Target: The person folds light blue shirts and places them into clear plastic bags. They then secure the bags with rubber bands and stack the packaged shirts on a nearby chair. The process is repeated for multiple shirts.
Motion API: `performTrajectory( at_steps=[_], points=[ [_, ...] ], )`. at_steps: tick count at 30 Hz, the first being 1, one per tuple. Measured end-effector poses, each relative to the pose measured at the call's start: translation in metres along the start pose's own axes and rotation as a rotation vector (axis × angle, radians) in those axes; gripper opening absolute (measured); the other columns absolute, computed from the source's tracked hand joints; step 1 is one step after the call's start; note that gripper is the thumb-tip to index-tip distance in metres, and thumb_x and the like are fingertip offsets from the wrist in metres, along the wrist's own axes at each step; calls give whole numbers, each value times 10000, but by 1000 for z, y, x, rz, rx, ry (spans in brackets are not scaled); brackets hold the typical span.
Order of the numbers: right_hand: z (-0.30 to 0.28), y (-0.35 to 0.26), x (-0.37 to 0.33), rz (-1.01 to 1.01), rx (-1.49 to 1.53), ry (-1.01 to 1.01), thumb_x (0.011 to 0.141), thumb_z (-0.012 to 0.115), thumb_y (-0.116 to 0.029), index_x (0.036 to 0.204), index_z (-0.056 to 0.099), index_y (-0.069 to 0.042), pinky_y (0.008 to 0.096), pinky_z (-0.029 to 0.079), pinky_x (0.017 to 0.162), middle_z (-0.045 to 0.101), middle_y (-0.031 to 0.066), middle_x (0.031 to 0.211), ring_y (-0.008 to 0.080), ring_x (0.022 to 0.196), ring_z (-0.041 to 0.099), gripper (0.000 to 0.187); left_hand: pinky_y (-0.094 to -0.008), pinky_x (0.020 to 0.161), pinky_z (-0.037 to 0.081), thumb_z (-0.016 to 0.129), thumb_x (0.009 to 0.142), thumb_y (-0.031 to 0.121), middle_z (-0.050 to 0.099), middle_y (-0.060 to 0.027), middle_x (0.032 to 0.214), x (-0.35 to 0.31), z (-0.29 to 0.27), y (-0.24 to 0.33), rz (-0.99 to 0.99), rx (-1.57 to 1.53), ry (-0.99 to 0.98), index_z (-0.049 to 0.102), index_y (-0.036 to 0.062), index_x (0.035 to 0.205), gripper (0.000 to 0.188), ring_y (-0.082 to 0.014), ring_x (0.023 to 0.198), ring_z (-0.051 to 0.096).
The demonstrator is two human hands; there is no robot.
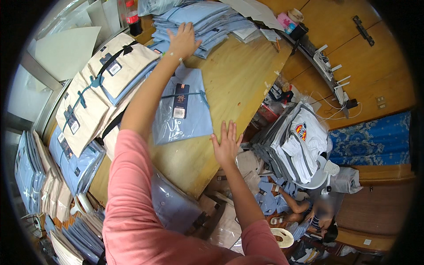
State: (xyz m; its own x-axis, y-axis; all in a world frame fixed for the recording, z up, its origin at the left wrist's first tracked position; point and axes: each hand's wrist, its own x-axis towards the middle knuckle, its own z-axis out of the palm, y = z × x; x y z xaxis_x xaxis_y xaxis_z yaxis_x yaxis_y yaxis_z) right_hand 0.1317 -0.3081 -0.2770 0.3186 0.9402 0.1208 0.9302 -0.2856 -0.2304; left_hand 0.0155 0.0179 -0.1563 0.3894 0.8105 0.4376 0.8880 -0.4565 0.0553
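Near the bench's [240, 84] edge my right grip [226, 143] spreads on bare wood; my left grip [183, 42], also spread, touches blue shirts [194, 14] beyond a dark tag [180, 101].

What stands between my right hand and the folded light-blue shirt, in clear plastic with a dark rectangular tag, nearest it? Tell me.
Nothing visible: the right hand is spread at the edge of the yellowish wooden table, beside the near right corner of the light-blue shirt. Whether they touch is unclear.
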Motion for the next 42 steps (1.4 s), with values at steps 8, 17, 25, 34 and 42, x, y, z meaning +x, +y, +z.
performTrajectory(
  at_steps=[8, 17, 25, 34, 42],
  points=[
    [3, 0, -1, -8, -10, 19, 869, 425, -474, 1366, 313, -101, 553, 80, 1048, 217, 145, 1440, 271, 1347, 157, 631, -597, 979, 254, 482, 854, 430, 337, -122, 1364, -182, -103, -11, 173, 34, -235, 373, -20, 1286, 633, -251, 1305, 256],
    [4, 6, 3, -9, -22, 30, 871, 424, -464, 1365, 314, -103, 551, 76, 1048, 221, 142, 1439, 267, 1347, 157, 622, -535, 1005, 260, 489, 853, 427, 303, -104, 1402, -174, -88, -1, 279, -163, -339, 367, 122, 1333, 581, -320, 1302, 251],
    [5, 9, 4, 6, -17, 35, 870, 409, -485, 1369, 307, -108, 542, 76, 1052, 210, 134, 1444, 259, 1349, 149, 633, -603, 1015, 156, 454, 850, 517, 181, -161, 1447, -174, 9, -14, 232, -287, -256, 299, 206, 1376, 630, -368, 1337, 126],
    [5, 8, 3, 1, -4, 21, 872, 411, -486, 1370, 308, -114, 534, 61, 1058, 204, 128, 1447, 256, 1350, 146, 630, -350, 989, 302, 647, 759, 314, 324, -276, 1311, -146, 0, -22, -999, -1574, -133, 330, -126, 1250, 732, -319, 1179, 375],
    [2, 5, 5, 4, 3, 17, 872, 409, -490, 1367, 316, -110, 536, 60, 1057, 211, 128, 1446, 256, 1350, 146, 631, -351, 926, 378, 672, 742, 280, 372, -254, 1293, -128, 3, -32, -1033, -1621, -259, 344, -136, 1235, 723, -316, 1100, 456]
  ],
)
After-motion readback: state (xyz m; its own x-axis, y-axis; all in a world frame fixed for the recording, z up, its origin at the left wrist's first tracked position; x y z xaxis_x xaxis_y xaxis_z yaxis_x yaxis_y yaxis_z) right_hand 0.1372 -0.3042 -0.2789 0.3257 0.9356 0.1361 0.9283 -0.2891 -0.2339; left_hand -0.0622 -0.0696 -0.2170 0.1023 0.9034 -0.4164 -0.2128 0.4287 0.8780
